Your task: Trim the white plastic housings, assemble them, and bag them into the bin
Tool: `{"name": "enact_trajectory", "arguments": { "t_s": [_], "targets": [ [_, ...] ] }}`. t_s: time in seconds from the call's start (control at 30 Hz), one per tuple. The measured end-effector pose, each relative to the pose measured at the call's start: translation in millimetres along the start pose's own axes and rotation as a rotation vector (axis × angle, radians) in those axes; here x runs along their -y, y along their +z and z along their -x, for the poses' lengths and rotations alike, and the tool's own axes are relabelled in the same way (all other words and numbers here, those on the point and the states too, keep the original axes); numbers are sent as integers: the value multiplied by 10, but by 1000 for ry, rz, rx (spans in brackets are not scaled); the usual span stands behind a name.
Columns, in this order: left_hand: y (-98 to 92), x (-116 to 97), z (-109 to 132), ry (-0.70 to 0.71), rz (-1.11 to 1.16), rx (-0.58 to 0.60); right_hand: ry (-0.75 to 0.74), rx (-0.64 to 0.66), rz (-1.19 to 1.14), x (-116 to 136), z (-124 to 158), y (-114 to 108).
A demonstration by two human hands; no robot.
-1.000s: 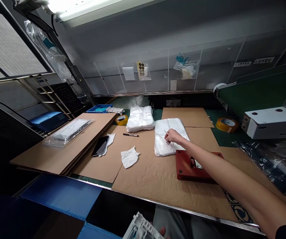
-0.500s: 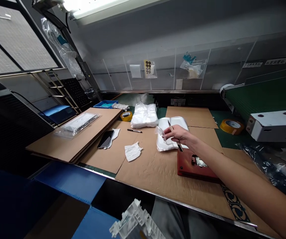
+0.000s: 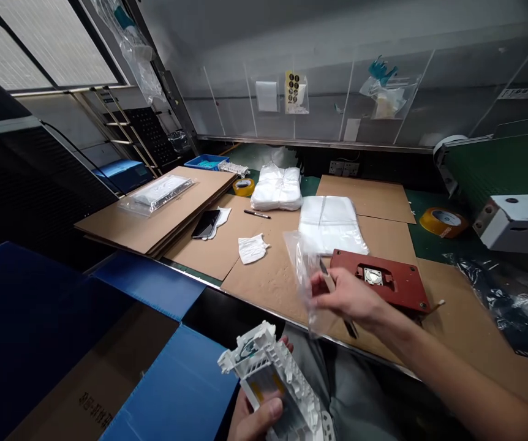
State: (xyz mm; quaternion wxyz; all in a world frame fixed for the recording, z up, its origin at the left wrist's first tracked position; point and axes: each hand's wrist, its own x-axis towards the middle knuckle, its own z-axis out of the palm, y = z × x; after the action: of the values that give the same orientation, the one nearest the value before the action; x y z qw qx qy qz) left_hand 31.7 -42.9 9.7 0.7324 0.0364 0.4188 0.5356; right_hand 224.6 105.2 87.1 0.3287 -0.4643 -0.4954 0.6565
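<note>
Right hand: pinches a clear plastic bag and a slim craft knife together, the bag now lifted away from the pile of flat white plastic bags and out over the edge of the tabletop.
Left hand: grips a white moulded plastic housing low over the lap, well apart from the other hand.
Nearby: a red metal plate just beyond the right hand, on brown cardboard sheets.

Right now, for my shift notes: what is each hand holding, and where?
The left hand holds a white plastic part from below, at its lower end. The right hand pinches a clear plastic bag by its edge, along with a slim knife.
</note>
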Motion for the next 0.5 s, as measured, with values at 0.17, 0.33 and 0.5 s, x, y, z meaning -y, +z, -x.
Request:
{"name": "enact_trajectory", "arguments": {
  "t_s": [0.17, 0.33, 0.5],
  "targets": [
    [27, 150, 33, 3, -52, 90, 112, 35, -91, -878, 535, 342],
    [-138, 394, 10, -72, -198, 36, 160, -238, 52, -1373, 948, 441],
    [-231, 520, -35, -161, -224, 45, 214, -444, 137, -1536, 1262, 378]
  ]
}}
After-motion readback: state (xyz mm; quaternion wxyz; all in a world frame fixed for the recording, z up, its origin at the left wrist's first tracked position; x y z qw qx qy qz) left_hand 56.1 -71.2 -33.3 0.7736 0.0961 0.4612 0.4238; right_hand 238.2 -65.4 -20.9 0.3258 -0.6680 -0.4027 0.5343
